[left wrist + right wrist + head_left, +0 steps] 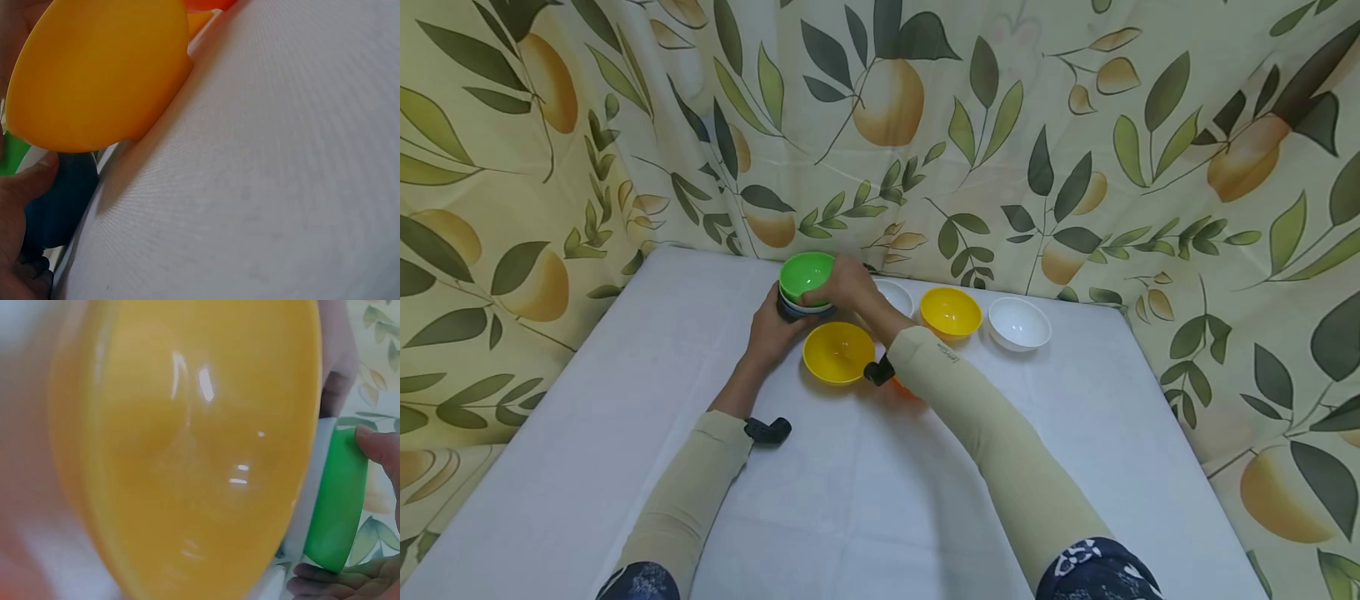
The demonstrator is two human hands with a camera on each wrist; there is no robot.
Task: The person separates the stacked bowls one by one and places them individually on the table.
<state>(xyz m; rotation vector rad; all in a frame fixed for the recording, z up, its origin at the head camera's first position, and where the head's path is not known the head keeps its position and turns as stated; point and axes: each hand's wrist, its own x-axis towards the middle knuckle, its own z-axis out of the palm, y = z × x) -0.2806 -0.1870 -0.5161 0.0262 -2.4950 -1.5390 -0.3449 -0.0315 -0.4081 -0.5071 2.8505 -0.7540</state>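
Two hands meet at a stack of bowls (803,307) near the far edge of the white table (625,467). The right hand (842,285) curls its fingers over the rim of the green bowl (806,276), which sits on top of the stack. The left hand (772,332) wraps around the dark bowl at the bottom of the stack, steadying it. Just in front stands a yellow bowl (838,352), under the right forearm. Further right sit a second yellow bowl (951,312) and a white bowl (1018,323), with another white bowl (897,297) partly hidden behind the right hand. An orange thing (904,389) peeks from beneath the sleeve.
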